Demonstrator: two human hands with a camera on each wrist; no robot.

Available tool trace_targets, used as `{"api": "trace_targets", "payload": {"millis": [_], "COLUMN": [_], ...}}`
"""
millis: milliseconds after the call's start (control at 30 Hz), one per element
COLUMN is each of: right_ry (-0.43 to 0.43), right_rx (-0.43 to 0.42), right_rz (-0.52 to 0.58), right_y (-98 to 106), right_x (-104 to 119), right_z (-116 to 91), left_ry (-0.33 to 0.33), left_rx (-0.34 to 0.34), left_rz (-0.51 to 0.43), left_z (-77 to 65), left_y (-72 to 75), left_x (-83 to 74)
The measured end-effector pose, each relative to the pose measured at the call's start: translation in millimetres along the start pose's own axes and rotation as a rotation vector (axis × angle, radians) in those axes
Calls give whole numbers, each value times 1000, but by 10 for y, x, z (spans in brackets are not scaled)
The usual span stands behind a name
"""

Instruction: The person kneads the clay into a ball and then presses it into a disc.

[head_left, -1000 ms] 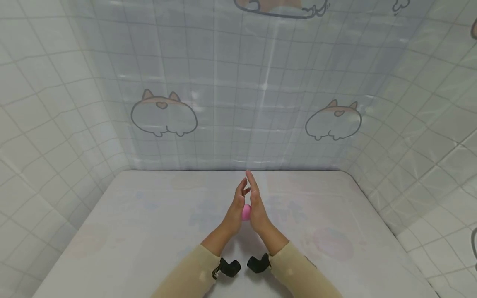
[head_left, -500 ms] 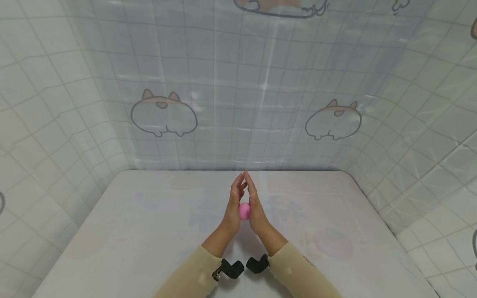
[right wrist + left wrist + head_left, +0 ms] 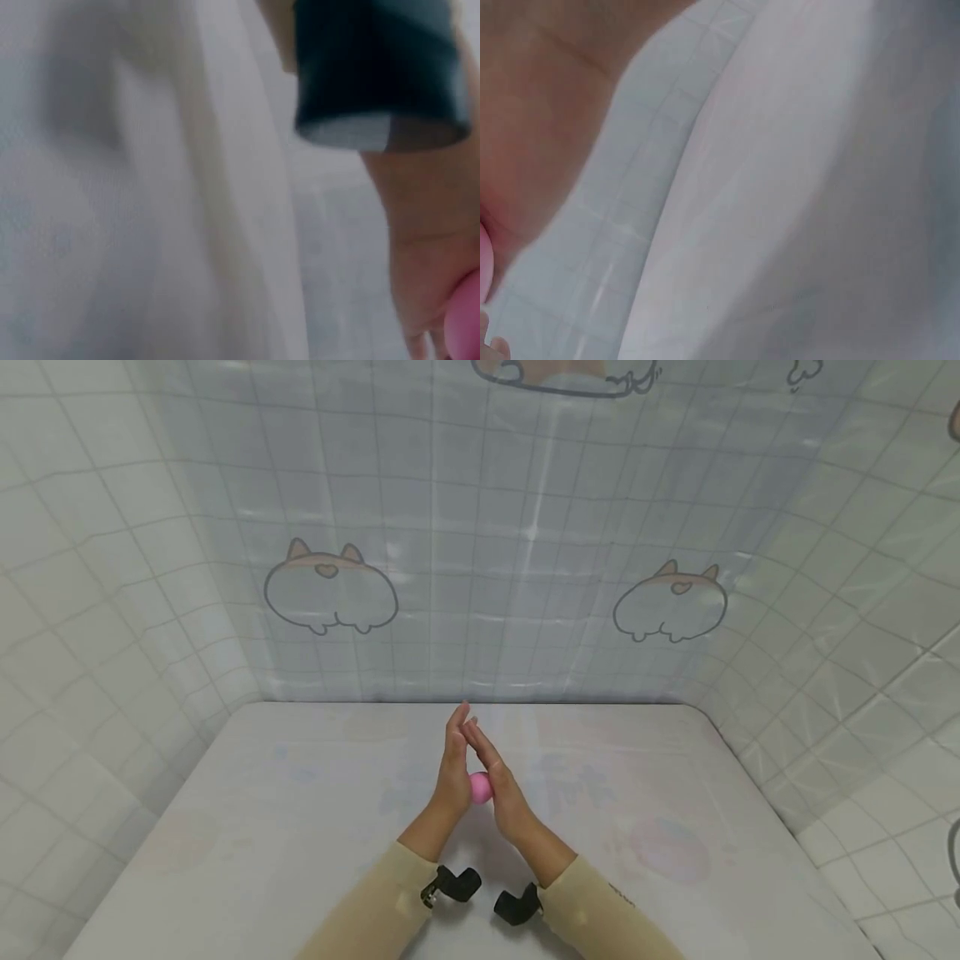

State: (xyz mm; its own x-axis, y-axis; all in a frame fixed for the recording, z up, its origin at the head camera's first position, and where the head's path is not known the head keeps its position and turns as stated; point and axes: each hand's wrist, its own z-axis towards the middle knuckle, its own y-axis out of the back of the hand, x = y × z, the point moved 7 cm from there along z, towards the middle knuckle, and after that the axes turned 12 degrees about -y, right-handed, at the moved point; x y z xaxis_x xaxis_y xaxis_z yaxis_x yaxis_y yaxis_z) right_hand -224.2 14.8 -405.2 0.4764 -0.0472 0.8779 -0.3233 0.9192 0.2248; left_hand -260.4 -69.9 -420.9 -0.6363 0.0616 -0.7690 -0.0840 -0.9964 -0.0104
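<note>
A smooth pink ball [image 3: 481, 787] is held between the two palms above the table, in the head view. My left hand [image 3: 452, 781] presses it from the left side, fingers straight and pointing away. From the right my right hand [image 3: 510, 799] leans against it, its straight fingers slanting towards the left hand's fingers. Only slivers of the ball show in the wrist views: the pink ball [image 3: 465, 319] at the lower right of the right one, and the pink ball [image 3: 484, 262] at the left edge of the left one. What the ball is made of I cannot tell.
Beneath the hands lies a pale table [image 3: 300, 843] with a faint printed pattern. A tiled-pattern curtain [image 3: 480, 568] with cartoon animals stands behind it and along both sides. Black wrist devices [image 3: 459, 885] sit at both cream sleeves.
Both hands have moved left with the ball between them. The left hand now reaches further forward than the right, and the right fingers have tilted more to the left.
</note>
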Motion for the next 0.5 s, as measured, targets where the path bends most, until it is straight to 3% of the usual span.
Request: {"api": "trace_targets", "payload": {"millis": [167,400,500], "right_ry": [33,-66,-114], "right_rx": [-13,-112,-178], "right_rz": [39,52,22], "right_y": [19,142,208], "right_x": [95,103,64], "right_z": [-19,6,38], "left_ry": [64,158,155], "left_rx": [30,233,314], "left_rz": [-8,0,5], "left_z": [-13,-127,-191], "left_y": [0,-165,-257], "left_x": [39,93,83]}}
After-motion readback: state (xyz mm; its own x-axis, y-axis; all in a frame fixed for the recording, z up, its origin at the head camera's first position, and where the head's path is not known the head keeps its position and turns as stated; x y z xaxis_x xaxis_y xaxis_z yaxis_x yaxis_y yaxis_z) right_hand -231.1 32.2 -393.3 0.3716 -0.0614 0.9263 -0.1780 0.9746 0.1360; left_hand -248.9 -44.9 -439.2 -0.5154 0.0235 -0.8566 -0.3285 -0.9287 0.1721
